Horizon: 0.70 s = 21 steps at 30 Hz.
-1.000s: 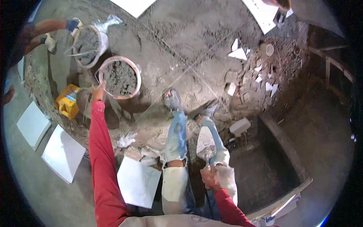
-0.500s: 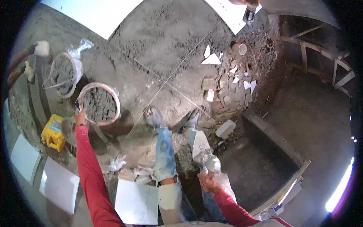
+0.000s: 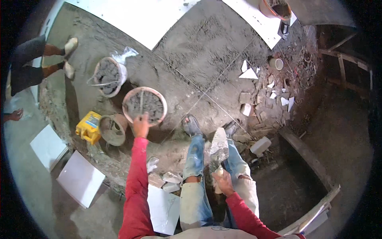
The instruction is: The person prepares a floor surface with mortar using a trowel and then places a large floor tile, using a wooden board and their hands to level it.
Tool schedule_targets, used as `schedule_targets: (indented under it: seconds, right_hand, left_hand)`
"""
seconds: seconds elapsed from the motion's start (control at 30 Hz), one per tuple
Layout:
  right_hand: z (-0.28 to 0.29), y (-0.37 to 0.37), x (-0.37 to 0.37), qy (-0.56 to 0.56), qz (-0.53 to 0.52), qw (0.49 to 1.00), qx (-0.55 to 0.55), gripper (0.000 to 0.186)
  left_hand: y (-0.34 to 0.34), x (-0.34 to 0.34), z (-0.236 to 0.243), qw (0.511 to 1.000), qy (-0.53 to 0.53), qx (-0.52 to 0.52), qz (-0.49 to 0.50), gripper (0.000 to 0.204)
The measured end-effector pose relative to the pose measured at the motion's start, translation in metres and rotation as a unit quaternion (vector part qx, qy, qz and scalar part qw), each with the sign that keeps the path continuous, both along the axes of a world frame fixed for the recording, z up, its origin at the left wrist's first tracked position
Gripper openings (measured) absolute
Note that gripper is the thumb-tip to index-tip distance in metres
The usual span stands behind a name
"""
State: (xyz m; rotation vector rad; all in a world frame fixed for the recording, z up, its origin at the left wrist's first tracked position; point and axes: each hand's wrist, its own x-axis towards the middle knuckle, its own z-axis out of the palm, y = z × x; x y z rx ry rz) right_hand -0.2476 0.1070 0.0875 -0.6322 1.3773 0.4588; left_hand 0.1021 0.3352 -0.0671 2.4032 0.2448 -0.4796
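My left hand (image 3: 141, 126) is closed on the handle of a round bucket (image 3: 164, 108) filled with wet grey mortar (image 3: 151, 102), at the bucket's near rim. The handle runs across above the mortar. In front of my right thigh, my right hand (image 3: 223, 182) grips a trowel (image 3: 219, 148) by its pale handle. The trowel's mortar-smeared blade points forward, over my right shin. A second mortar-filled bucket (image 3: 122, 75) stands beyond the first, to its left, with its wire handle lying over the rim.
Nearer me are an empty-looking bucket (image 3: 113, 130) and a yellow jug (image 3: 89, 126). White tiles (image 3: 163, 207) lie around; large ones (image 3: 127, 18) cover the far floor. A string (image 3: 179, 77) crosses the mortar bed. Tile shards (image 3: 248, 74) and a sunken pit (image 3: 284, 187) are at right; another person's legs (image 3: 51, 49) stand left.
The view has shifted, so the scene sits farther right. My left hand has come from the bucket's left rim to its near side, and the handle is raised. The trowel blade now points forward.
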Motion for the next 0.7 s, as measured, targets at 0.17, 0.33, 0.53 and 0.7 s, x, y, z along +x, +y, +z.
schedule_targets:
  seconds: [0.17, 0.33, 0.53, 0.7]
  right_hand:
    - [-0.051, -0.012, -0.017, -0.009, -0.026, 0.997, -0.076, 0.015]
    - [-0.139, -0.051, -0.049, -0.003, -0.203, 0.979, -0.016, 0.032]
    - [-0.036, -0.058, -0.035, -0.05, -0.217, 0.975, -0.004, 0.038]
    - [-0.038, -0.085, -0.057, -0.061, -0.225, 0.971, -0.06, 0.043]
  left_hand:
    - [-0.081, -0.064, 0.068, 0.997, 0.056, 0.044, -0.042, 0.044]
    - [-0.143, -0.11, 0.189, 0.977, 0.181, -0.051, -0.105, 0.038]
    - [-0.195, -0.086, 0.344, 0.895, 0.391, -0.143, -0.157, 0.028]
    - [-0.291, -0.094, 0.341, 0.866, 0.34, -0.142, -0.337, 0.033]
